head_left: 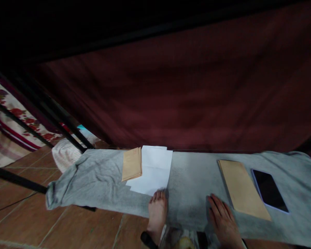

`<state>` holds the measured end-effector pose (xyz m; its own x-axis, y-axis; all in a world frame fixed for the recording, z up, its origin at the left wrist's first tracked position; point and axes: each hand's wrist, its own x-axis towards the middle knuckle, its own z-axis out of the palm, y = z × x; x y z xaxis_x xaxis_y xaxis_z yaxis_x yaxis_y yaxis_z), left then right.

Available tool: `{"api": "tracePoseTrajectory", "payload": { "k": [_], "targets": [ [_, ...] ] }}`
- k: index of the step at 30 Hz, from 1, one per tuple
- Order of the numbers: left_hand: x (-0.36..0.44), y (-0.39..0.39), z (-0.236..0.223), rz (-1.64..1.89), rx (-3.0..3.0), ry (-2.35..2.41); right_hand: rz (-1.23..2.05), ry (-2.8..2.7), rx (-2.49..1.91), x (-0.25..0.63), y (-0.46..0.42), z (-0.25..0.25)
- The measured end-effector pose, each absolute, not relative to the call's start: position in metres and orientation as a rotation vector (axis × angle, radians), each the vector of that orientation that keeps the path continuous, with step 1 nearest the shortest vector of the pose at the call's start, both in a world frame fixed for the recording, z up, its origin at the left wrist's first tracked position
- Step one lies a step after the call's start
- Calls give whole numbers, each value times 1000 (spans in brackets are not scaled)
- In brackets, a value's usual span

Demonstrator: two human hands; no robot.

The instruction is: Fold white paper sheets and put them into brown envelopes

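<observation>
Near the bench's (191,188) front edge, the left hand (158,207) rests loose fingers at the white papers (154,167); the right hand (224,221), flat and released, lies beside brown envelopes (243,188).

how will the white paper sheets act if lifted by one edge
The white paper sheets look thin, so they would probably be light and floppy. Their edges are out of line, so they may slip apart. The brown envelopes overlap their left side and could shift with them.
</observation>
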<state>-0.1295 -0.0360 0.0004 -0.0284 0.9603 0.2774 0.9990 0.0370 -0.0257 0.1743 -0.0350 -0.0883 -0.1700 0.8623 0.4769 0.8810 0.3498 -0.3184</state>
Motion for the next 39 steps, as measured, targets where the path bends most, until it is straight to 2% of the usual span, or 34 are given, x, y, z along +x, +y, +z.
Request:
{"api": "tracePoseTrajectory", "payload": {
  "k": [4, 10, 16, 20, 23, 30, 39],
  "targets": [
    [-80, -52, -6, -396, -2185, -1938, 253, -1870, -1414, 168, -33, -85],
    [0, -64, -31, -622, -2322, -1821, 776, -1475, -1548, 153, -23, -60],
    [20, -69, -28, -684, -2535, -1781, 1009, -1320, -1500, 157, -5, -50],
    [-10, -69, -13, -673, -2531, -1726, 934, -1279, -1500, 163, -5, -54],
    [-39, -64, -7, -525, -2485, -1719, 832, -1247, -1588, 168, -6, -59],
    [-65, -52, -22, -466, -2288, -1715, 639, -1369, -1618, 175, -1, -62],
    [-60, -46, -24, -569, -2253, -1732, 62, -1774, -1640, 169, -2, -41]
  ]
}}
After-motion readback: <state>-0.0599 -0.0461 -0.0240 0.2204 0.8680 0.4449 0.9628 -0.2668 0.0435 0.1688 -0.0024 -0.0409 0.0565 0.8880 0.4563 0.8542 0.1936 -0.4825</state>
